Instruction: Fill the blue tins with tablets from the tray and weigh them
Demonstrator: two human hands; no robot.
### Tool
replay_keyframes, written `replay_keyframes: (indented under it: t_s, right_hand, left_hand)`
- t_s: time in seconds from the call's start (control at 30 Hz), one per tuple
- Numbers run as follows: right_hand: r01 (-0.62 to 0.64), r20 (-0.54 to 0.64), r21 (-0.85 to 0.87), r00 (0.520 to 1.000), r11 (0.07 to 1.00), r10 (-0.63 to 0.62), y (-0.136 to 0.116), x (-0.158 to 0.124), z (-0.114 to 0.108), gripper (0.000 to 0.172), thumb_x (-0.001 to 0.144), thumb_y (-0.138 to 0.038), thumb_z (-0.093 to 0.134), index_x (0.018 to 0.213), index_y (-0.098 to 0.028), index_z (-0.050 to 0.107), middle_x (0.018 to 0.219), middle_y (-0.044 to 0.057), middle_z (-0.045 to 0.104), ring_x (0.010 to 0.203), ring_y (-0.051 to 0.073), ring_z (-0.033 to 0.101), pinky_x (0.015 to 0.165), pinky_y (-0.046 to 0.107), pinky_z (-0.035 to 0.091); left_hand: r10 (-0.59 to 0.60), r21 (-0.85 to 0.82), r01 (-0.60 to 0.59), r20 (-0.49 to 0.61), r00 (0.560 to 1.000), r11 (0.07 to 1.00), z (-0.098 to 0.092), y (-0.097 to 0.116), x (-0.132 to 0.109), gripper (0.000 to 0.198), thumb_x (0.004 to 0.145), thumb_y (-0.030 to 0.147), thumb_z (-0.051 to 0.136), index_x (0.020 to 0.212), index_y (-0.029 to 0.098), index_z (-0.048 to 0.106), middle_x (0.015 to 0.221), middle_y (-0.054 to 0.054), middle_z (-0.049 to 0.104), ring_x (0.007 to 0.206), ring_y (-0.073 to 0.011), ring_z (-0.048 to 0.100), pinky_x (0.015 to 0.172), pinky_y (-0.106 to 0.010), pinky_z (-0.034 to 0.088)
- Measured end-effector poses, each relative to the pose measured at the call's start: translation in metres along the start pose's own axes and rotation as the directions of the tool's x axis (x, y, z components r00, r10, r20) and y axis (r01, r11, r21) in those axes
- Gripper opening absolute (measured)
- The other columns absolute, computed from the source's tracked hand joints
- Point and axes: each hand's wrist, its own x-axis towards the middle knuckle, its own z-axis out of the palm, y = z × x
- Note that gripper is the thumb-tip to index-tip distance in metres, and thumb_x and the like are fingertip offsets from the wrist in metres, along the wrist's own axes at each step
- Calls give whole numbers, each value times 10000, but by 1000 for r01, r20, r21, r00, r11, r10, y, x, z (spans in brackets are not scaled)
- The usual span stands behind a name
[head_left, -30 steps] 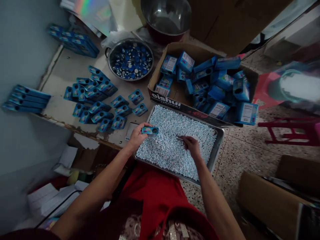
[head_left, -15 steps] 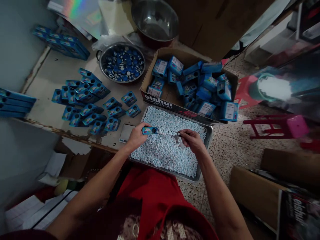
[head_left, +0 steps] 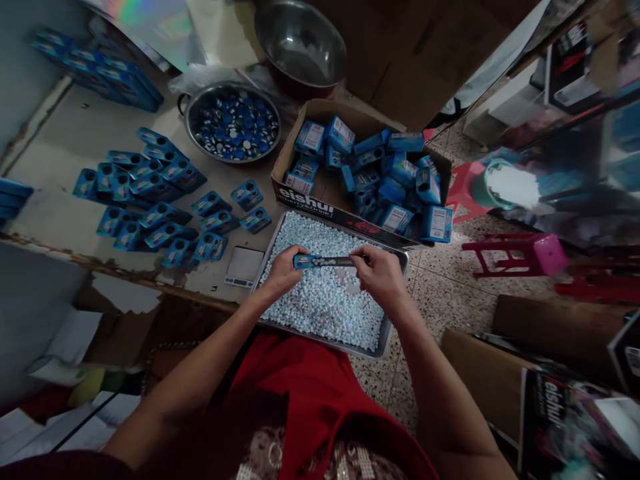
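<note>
My left hand [head_left: 283,269] grips a small blue candy case [head_left: 306,261] over a metal tray [head_left: 395,313] full of pale blue and white pellets [head_left: 320,300]. My right hand [head_left: 383,273] is closed on a thin dark piece [head_left: 340,261] that runs from its fingers to the open end of the case. Both hands hover just above the pellets, near the tray's far half.
Several filled blue cases [head_left: 150,200] lie on the worn table [head_left: 60,147] at left, beside a small scale [head_left: 244,267]. A pan of blue caps [head_left: 231,123], a steel bowl [head_left: 300,41] and a cardboard box [head_left: 295,143] of blue cartons stand beyond. A red stool [head_left: 510,257] is right.
My right hand rose from the pellets and came to the case, bringing the thin dark piece up to its open end. The view shifted right.
</note>
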Motion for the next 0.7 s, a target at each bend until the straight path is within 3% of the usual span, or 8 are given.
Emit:
replay_keyframes:
  t_s: [0.1, 0.17, 0.23, 0.33, 0.4, 0.47, 0.6, 0.7]
  right_hand:
    - [42, -9, -32, 999, 999, -43, -2, -6, -4, 190, 906, -299, 592, 899, -180, 739, 568, -14, 609, 475, 120, 574, 484, 216, 403]
    - [10, -27, 39, 1000, 999, -9, 14, -10, -10, 221, 914, -346, 599, 949, -183, 744, 587, -15, 615, 470, 119, 569, 476, 217, 409]
    - [-87, -67, 143, 993, 986, 97, 48, -12, -16, 277, 895, -414, 628, 976, -175, 742, 581, -20, 606, 441, 119, 549, 444, 220, 402]
    - [-241, -149, 302, 944, 923, 295, 123, -8, -12, 362, 806, -489, 700, 915, -144, 724, 510, -38, 552, 393, 113, 487, 398, 221, 366]
    - [-269, -164, 411, 918, 871, 361, 167, 1, 6, 375, 750, -491, 740, 863, -135, 710, 469, -47, 527, 393, 101, 452, 401, 216, 347]
    - [-271, -109, 524, 919, 808, 379, 191, 14, 37, 380, 708, -489, 768, 840, -139, 702, 441, -59, 509, 389, 89, 420, 401, 211, 315]
    - [-311, 95, 647, 939, 696, 331, 187, 41, 103, 431, 651, -526, 797, 828, -141, 715, 477, -38, 556, 399, 87, 419, 396, 221, 299]
    - [-346, 187, 676, 934, 650, 303, 173, 46, 118, 457, 622, -544, 818, 822, -147, 713, 494, -37, 557, 399, 77, 396, 388, 216, 283]
  left_hand:
    - [18, -37, -19, -14, 1000, 999, 0, -4, 3, 497, 577, 39, 507, 1015, 184, 691, 985, -24, 698, 943, -208, 644, 905, -322, 502]
    - [36, -81, -39, -34, 999, 996, -4, -10, 6, 457, 562, 63, 531, 968, 180, 705, 1018, -39, 689, 1012, -222, 635, 966, -341, 487]
    - [-8, -187, -3, -56, 998, 982, -11, -17, 8, 429, 553, 88, 560, 947, 175, 706, 1031, -47, 689, 1039, -230, 632, 1000, -355, 472]
    - [-124, -366, 111, -12, 992, 924, -20, -24, 7, 440, 545, 110, 595, 968, 172, 699, 1039, -45, 704, 1025, -223, 639, 991, -344, 464]
    - [-176, -432, 160, 3, 984, 888, -24, -25, 4, 448, 549, 119, 614, 986, 176, 694, 1021, -35, 707, 989, -207, 638, 951, -319, 467]
    - [-220, -457, 193, -4, 976, 868, -26, -25, 0, 448, 561, 128, 631, 1003, 181, 689, 977, -22, 703, 912, -184, 629, 872, -288, 473]
    - [-273, -394, 243, -22, 962, 886, -28, -27, -6, 438, 562, 120, 642, 993, 182, 693, 885, 0, 684, 792, -156, 604, 745, -248, 459]
    - [-270, -313, 223, -113, 956, 923, -32, -28, -9, 462, 561, 110, 634, 1013, 184, 695, 865, 5, 685, 779, -162, 611, 732, -248, 466]
